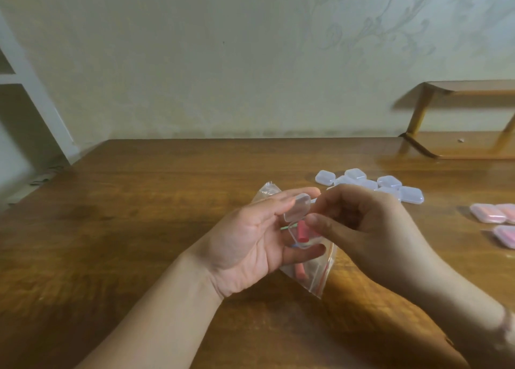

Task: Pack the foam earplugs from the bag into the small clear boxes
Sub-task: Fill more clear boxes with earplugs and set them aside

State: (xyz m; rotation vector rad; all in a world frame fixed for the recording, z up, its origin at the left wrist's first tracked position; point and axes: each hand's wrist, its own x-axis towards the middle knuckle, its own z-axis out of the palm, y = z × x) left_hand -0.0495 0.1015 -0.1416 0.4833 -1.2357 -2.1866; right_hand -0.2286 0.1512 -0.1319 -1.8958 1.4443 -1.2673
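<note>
My left hand (250, 237) holds a small clear box (297, 211) with its hinged lid up, palm turned to me. A red foam earplug (302, 231) lies in the box's lower half. My right hand (365, 229) has curled fingers at the box, thumb tip beside the earplug; whether it pinches the earplug or the box I cannot tell. The clear zip bag (312, 274) lies on the table under both hands, with another red earplug (300, 271) inside.
Several clear boxes that look empty (370, 185) lie in a cluster behind my right hand. Shut boxes with pink earplugs (493, 214) lie at the right edge. A wooden shelf (459, 118) stands at the back right. The table (139, 215) meets the wall behind.
</note>
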